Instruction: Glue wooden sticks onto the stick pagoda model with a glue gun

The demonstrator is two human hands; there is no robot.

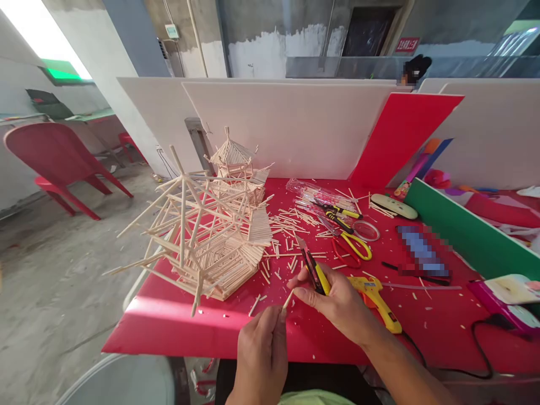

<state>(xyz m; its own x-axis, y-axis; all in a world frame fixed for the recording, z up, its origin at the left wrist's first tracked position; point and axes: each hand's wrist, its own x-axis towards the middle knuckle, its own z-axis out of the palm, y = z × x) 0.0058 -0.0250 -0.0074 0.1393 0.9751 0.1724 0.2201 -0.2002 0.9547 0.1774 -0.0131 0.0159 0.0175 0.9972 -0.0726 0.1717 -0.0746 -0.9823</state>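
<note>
My left hand [264, 343], low over the front of the red table, pinches a short thin wooden stick [288, 298] that points up and to the right. My right hand [343, 306] is closed around a yellow-and-black utility knife [317, 274], its blade angled up and away from the stick. The right thumb and fingertips are at the stick's upper end; whether they grip it I cannot tell. Left of both hands stands an open-framed pavilion model [219, 259] built of wooden sticks. A second model with a pointed roof [233, 153] rises behind it.
A yellow glue gun [377, 301] lies just right of my right forearm. Loose cut sticks [291, 222] cover the middle of the table [169, 323]. Beyond are yellow-handled scissors [358, 246], pliers [340, 218] and a beige case [394, 206]. White boards [287, 129] stand behind.
</note>
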